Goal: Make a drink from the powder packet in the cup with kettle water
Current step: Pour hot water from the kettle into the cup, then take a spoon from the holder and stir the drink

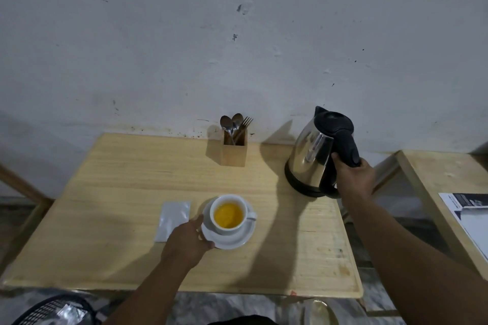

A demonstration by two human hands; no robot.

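Observation:
A white cup (220, 229) holding orange-yellow liquid stands on a white saucer (237, 239) near the middle of the wooden table (118, 192). My left hand (188, 241) grips the saucer's left rim. A flat white powder packet (171, 219) lies on the table just left of the saucer, partly under my hand. At the back right a steel kettle (311, 155) with a black lid and base stands on the table, and my right hand (352, 177) is wrapped around its black handle.
A wooden holder (235, 152) with two spoons and a fork stands at the back edge against the wall. A second wooden table (435, 174) with a printed sheet (470, 219) is to the right. A black mesh bin (52, 310) sits below left.

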